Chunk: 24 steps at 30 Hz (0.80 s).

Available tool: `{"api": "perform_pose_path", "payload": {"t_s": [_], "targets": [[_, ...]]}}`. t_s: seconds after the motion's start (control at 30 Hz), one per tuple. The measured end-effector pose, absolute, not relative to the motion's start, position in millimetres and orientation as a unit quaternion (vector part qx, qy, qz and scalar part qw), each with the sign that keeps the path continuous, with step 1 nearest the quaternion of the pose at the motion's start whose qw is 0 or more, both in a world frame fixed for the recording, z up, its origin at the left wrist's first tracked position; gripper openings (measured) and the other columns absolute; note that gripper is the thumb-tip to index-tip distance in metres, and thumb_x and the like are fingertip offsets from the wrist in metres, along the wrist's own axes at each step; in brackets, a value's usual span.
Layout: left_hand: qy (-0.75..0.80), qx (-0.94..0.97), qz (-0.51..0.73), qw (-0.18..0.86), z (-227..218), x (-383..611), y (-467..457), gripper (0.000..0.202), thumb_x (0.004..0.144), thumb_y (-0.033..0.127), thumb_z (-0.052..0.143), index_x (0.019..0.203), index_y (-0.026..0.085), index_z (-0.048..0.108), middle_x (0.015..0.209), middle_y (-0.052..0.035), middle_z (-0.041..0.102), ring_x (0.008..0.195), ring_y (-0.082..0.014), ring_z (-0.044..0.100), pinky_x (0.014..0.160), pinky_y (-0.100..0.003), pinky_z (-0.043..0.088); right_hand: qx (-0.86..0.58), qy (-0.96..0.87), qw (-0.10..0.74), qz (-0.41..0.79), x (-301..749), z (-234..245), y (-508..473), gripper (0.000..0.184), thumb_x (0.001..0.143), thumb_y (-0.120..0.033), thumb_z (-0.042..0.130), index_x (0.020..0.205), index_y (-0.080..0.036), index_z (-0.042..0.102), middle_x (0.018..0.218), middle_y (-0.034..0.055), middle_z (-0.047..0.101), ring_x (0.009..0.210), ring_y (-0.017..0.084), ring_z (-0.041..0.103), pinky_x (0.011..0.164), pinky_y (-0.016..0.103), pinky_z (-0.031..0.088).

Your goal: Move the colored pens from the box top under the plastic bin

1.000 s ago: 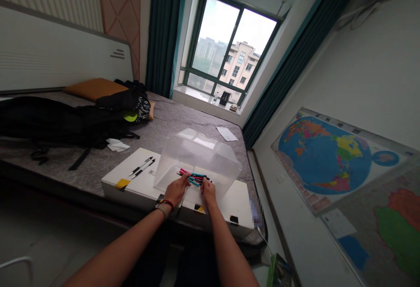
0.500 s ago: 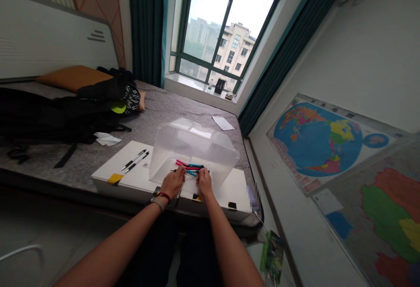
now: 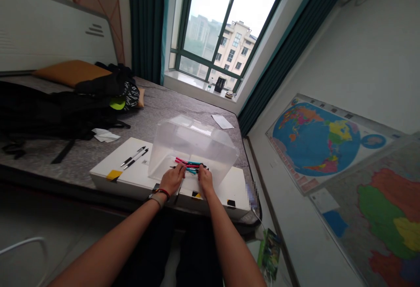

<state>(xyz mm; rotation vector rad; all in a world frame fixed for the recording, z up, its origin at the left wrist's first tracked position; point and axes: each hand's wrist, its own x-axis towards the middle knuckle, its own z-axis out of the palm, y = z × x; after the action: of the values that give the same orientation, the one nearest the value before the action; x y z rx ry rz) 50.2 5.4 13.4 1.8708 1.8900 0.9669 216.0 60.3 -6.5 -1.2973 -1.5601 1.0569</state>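
Observation:
Both my hands reach into a clear plastic bin (image 3: pixel 197 142) that lies on its side on a long white box (image 3: pixel 131 177). My left hand (image 3: pixel 172 179) and my right hand (image 3: pixel 205 179) each pinch an end of a bundle of pink, teal and black pens (image 3: pixel 189 166) at the bin's mouth. A red and grey band sits on my left wrist. Two black-and-silver pens (image 3: pixel 134 157) lie loose on the white box, to the left of the bin.
The box rests on a grey bed (image 3: pixel 170 112). Black bags and clothes (image 3: pixel 65 103) and an orange pillow (image 3: pixel 68 70) fill its left side. A crumpled tissue (image 3: pixel 105 135) and a paper sheet (image 3: pixel 222 121) lie on it. World maps (image 3: pixel 315 142) lean against the right wall.
My hands and the pen bundle have stayed at the bin's mouth, pressed a little closer together. The camera has tilted slightly, shifting the scene left and up.

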Motion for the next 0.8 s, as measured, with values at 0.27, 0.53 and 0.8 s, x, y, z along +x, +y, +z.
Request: {"api": "perform_pose_path", "payload": {"t_s": [0.27, 0.53, 0.8], "targets": [[0.688, 0.634, 0.324, 0.139, 7.7, 49.3, 7.7, 0.043, 0.099, 0.051, 0.023, 0.101, 0.023, 0.056, 0.073, -0.0019, 0.067, 0.068, -0.0179, 0.062, 0.061, -0.025, 0.032, -0.473, -0.600, 0.437, 0.475, 212.7, 0.1, 54.3, 0.044, 0.087, -0.061, 0.042, 0.069, -0.022, 0.047, 0.056, -0.0034, 0.048, 0.049, 0.012, 0.042, 0.048, 0.024, 0.035], [0.703, 0.614, 0.331, 0.140, 4.3, 49.3, 9.3, 0.043, 0.098, 0.051, 0.026, 0.097, 0.024, 0.059, 0.072, -0.0028, 0.068, 0.071, -0.0181, 0.063, 0.061, -0.025, 0.032, -0.488, -0.623, 0.441, 0.424, 212.3, -6.3, 57.8, 0.052, 0.088, -0.062, 0.042, 0.056, -0.021, 0.046, 0.049, -0.0035, 0.045, 0.047, 0.012, 0.039, 0.049, 0.025, 0.031], [0.730, 0.594, 0.322, 0.102, 3.5, 50.9, 9.5, 0.043, 0.098, 0.050, 0.029, 0.098, 0.022, 0.061, 0.073, -0.0052, 0.068, 0.066, -0.0186, 0.061, 0.058, -0.027, 0.027, -0.454, -0.599, 0.453, 0.479, 211.8, -5.5, 56.3, 0.038, 0.085, -0.056, 0.051, 0.072, -0.021, 0.051, 0.059, -0.0033, 0.055, 0.048, 0.011, 0.046, 0.048, 0.023, 0.036]]}}
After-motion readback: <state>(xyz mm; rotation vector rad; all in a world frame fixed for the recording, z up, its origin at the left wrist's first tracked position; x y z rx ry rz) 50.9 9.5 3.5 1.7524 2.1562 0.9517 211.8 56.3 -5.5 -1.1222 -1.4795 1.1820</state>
